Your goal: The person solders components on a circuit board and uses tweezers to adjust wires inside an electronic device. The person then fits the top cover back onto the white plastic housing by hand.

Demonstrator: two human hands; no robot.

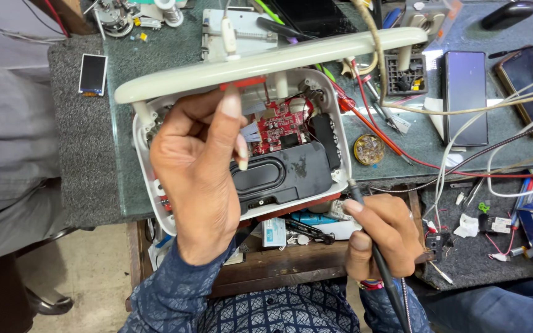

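An opened white speaker case (145,148) with a long cream handle (266,61) stands tilted on the green bench. Inside show a red circuit board (279,123) and a black oval speaker unit (285,176). My left hand (195,169) grips the case's left side, fingers reaching over the inside toward the board. My right hand (380,237) holds a black soldering iron (371,237) like a pen, its tip at the case's lower right edge.
Two dark phones (465,95) lie at the right, with a small solder tin (369,148), red and white wires (464,132) and tools around. A small screen (92,74) rests on the grey mat at left. Another person's clothing shows at far left.
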